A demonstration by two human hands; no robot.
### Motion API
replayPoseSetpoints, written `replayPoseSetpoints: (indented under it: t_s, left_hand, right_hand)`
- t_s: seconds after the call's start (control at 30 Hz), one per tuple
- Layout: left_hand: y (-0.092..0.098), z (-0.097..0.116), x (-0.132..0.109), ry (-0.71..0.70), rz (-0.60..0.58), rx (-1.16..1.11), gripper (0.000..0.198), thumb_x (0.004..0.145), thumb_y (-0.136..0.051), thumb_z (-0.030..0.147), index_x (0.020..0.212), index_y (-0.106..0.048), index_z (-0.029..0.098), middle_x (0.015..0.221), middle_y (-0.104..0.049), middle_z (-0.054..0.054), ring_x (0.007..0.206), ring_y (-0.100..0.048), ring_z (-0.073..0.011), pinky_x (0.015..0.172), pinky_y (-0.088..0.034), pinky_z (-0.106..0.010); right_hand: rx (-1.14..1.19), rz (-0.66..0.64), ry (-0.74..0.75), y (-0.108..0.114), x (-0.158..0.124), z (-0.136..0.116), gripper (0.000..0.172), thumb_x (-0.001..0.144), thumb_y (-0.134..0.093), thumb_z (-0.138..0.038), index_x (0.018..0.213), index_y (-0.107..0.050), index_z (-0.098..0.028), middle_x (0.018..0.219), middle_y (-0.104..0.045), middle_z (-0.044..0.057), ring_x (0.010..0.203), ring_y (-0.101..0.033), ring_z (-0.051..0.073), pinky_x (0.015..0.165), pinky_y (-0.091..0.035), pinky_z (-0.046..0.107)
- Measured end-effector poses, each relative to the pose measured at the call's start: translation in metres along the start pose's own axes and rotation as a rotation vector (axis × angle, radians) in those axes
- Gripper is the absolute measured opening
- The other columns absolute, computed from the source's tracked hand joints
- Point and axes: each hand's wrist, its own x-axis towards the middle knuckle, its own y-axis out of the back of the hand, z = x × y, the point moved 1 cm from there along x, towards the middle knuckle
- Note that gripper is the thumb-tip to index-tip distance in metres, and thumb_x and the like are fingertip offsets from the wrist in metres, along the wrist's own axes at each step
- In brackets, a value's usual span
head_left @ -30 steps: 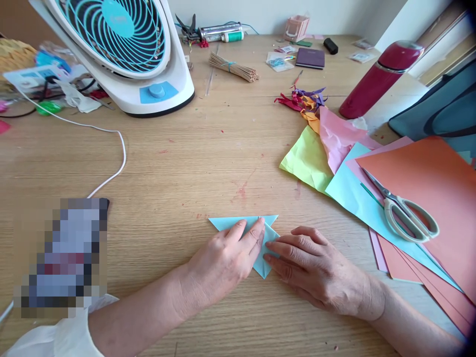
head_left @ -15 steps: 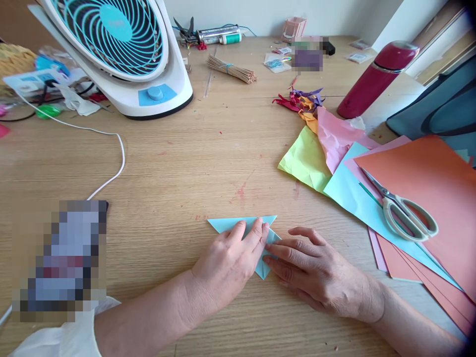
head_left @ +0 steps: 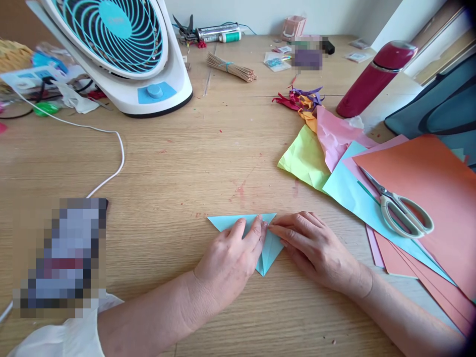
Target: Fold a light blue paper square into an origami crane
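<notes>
A light blue sheet of paper [head_left: 271, 251], folded into a pointed shape, lies on the table. Its straight edge faces away from me and one tip points towards me. My left hand [head_left: 232, 258] rests on top of it, fingers spread and pressing it down, covering its middle. At the paper's right side, my right hand [head_left: 316, 245] has thumb and fingertips closed together on the edge, close to the left fingertips. Exactly what the right fingertips pinch is partly hidden.
Scissors [head_left: 405, 213] lie on stacked coloured paper [head_left: 442, 188] at the right. Crumpled green paper [head_left: 305, 158], small folded paper pieces [head_left: 305, 101] and a red flask [head_left: 375, 79] are behind. A fan [head_left: 156, 99] stands back left; a blurred phone [head_left: 67, 253] lies left.
My right hand has moved up and away from me along the paper's right side, its fingers drawing together. More of the lower right flap shows. My left hand has stayed in place.
</notes>
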Motion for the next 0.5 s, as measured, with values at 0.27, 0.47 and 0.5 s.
replayPoseSetpoints:
  t_s: [0.27, 0.47, 0.5]
  left_hand:
    - [-0.004, 0.002, -0.001, -0.011, 0.027, -0.011, 0.050, 0.091, -0.049, 0.015, 0.140, -0.055, 0.009, 0.146, -0.055, -0.008, 0.108, -0.062, -0.0239, 0.082, -0.062, -0.032]
    - [-0.001, 0.001, 0.000, -0.024, -0.026, 0.003, 0.050, 0.092, -0.052, 0.017, 0.141, -0.054, 0.010, 0.148, -0.052, -0.010, 0.112, -0.060, -0.0240, 0.088, -0.060, -0.033]
    - [-0.001, 0.001, 0.000, -0.025, -0.037, 0.007, 0.050, 0.092, -0.052, 0.017, 0.141, -0.054, 0.010, 0.148, -0.052, -0.011, 0.113, -0.060, -0.0240, 0.090, -0.059, -0.033]
  right_hand:
    - [0.001, -0.027, 0.003, 0.001, -0.001, 0.000, 0.039, 0.098, -0.047, -0.014, 0.136, -0.056, -0.019, 0.119, -0.064, 0.014, 0.105, -0.060, 0.026, 0.088, -0.050, 0.046]
    - [-0.022, -0.040, 0.038, 0.005, -0.008, 0.001, 0.039, 0.098, -0.046, -0.013, 0.135, -0.057, -0.016, 0.124, -0.064, 0.015, 0.110, -0.061, 0.027, 0.091, -0.052, 0.046]
    - [-0.028, -0.049, 0.049, 0.005, -0.009, 0.001, 0.040, 0.097, -0.046, -0.012, 0.136, -0.056, -0.015, 0.125, -0.063, 0.016, 0.111, -0.060, 0.027, 0.092, -0.052, 0.047]
